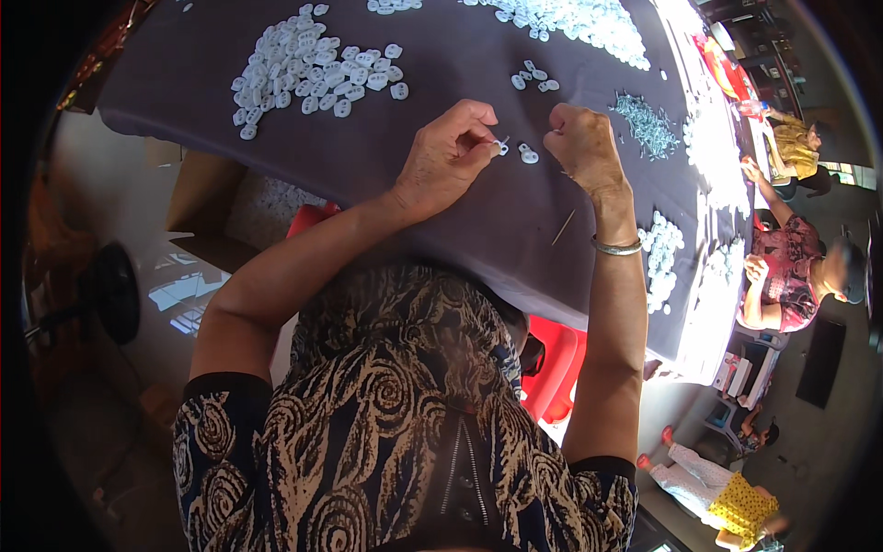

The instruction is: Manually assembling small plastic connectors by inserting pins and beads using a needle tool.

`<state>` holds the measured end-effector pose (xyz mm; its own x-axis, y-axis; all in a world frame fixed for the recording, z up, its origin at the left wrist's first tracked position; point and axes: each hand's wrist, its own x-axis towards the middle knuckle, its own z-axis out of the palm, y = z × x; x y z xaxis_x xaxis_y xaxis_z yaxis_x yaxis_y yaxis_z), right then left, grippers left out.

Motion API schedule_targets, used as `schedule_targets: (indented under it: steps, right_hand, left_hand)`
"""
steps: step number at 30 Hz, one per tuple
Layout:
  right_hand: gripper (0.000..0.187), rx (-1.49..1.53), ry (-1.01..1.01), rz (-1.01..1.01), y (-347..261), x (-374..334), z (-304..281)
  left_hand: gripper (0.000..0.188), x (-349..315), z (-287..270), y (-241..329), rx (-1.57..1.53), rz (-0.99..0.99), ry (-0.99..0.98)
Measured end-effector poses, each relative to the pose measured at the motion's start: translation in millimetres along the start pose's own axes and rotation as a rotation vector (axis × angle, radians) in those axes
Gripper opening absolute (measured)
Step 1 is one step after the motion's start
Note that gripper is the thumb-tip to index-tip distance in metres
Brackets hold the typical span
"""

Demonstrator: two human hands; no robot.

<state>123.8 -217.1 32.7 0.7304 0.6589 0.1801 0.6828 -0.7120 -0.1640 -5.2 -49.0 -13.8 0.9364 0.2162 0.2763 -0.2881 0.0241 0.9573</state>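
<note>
My left hand pinches a small white plastic piece between thumb and forefinger, with something thin like a screw showing at it. Curled into a fist, my right hand is just to the right; what it may hold is hidden. Between the two hands lies a loose white piece with holes on the dark cloth. Farther back sits a small cluster of similar pieces. A heap of small metal screws lies right of my right hand. Nearer me, a thin stick rests on the cloth.
The dark tablecloth carries a big heap of white pieces at left, another heap at the back and more at right. An open cardboard box stands below the left edge. Other people sit at the right.
</note>
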Motion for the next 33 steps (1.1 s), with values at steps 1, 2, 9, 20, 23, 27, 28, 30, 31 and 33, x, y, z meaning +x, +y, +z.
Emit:
schedule_targets:
  steps: [1, 2, 9, 20, 23, 27, 28, 30, 31, 33]
  right_hand:
    - [0.009, 0.157, 0.033, 0.098, -5, 0, -2]
    - [0.009, 0.315, 0.064, 0.197, -8, 1, -3]
    - [0.007, 0.440, 0.212, 0.267, 2, -13, 8]
    - [0.012, 0.071, 0.221, 0.043, 2, -19, 7]
    - [0.011, 0.216, 0.231, 0.124, -5, -18, 6]
    - [0.009, 0.811, 0.082, 0.390, -33, -23, -3]
    - [0.008, 1.046, 0.094, 0.347, -37, -24, 0]
    - [0.009, 1.282, 0.108, 0.298, -45, -27, 5]
    - [0.009, 1.325, 0.131, 0.292, -49, -28, 8]
    - [0.012, 1.341, 0.163, 0.278, -52, -29, 14]
  left_hand:
    - [0.023, 0, -1, 0, 0.001, 0.002, 0.008]
    - [0.022, -1, -2, -1, 0.024, 0.012, 0.012]
    - [0.021, 1, 0, -1, 0.023, 0.023, 0.010]
    - [0.022, 0, 0, -1, 0.000, 0.025, 0.008]
    - [0.022, 1, 0, -5, -0.009, 0.032, 0.009]
    - [0.025, 1, -1, -4, 0.004, 0.034, -0.017]
    - [0.025, 1, 0, -4, 0.004, 0.032, -0.020]
    - [0.026, 1, -1, -3, 0.005, 0.011, -0.008]
    - [0.026, 1, -1, -3, 0.007, 0.010, -0.009]
    - [0.028, 2, -1, -4, 0.026, 0.006, -0.020]
